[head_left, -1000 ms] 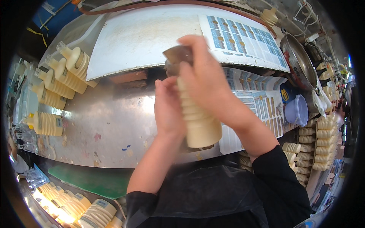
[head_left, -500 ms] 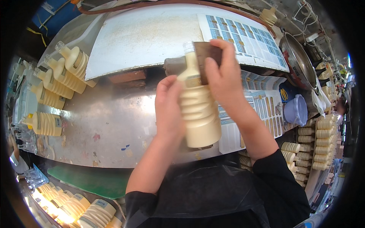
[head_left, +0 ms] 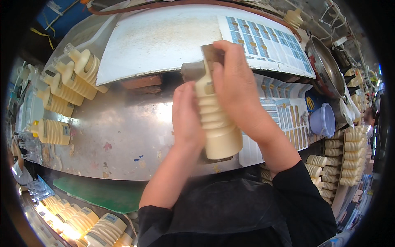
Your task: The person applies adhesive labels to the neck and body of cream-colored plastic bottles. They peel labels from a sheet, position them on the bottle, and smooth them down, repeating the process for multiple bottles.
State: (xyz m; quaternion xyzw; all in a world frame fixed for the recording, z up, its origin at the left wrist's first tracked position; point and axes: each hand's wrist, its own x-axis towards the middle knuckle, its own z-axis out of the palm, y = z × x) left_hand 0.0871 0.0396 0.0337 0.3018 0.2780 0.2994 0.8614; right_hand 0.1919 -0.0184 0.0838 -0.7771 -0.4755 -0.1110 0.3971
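"When you counted things up, what did you get?"

"One ribbed cream bottle in hand, over the near side of the metal bench. One dark brown pad. Four leaning bottles sat at the left, plus one lone bottle. At least two label sheets, one lavender bucket, one round pan. Stacked bottles at right — too many to count."

"Surface and room?"

"Bench was stained, with coloured flecks. White board sat raised behind it, one label sheet on top. Reddish block showed under its rim. Green panel was below the bench, left; brightly lit bottles beyond. Cluttered workshop."

"Which way did the ribbed one point?"

"Neck pointed away from the wearer, slightly left; base faced them. Long axis ran near to far."

"Grip?"

"Right hand was clamped on the pad, up at the neck. Left hand lay along the bottle's left side, blurred — couldn't tell how closed."
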